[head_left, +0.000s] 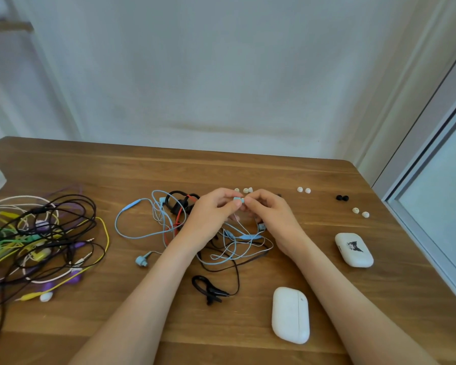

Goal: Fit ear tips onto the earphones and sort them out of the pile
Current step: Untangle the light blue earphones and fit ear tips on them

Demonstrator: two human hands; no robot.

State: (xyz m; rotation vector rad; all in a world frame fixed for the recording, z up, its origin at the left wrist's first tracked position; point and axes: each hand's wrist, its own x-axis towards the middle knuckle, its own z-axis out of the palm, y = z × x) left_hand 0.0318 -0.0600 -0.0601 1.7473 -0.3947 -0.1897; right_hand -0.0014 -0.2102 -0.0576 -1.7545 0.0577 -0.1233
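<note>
Both hands meet above a small tangle of light blue, black and red earphone cables (169, 222) at the table's middle. My left hand (211, 214) pinches a light blue earbud (238, 199). My right hand (269, 217) pinches at the earbud's tip; a small white piece shows between the fingertips. Another blue earbud (141, 260) lies loose at the front left of the tangle. Loose white ear tips (246, 190) lie just behind my hands. More white ear tips (303, 190) and a further white pair (360, 212) lie to the right, with black ear tips (342, 198) between them.
A large pile of yellow, green, purple, black and white earphones (37, 241) covers the table's left. A black ear-hook earphone (208, 288) lies near the front. Two white earbud cases sit at the right: a plain case (290, 314) and a cartoon-printed case (354, 249). The table edge runs along the right.
</note>
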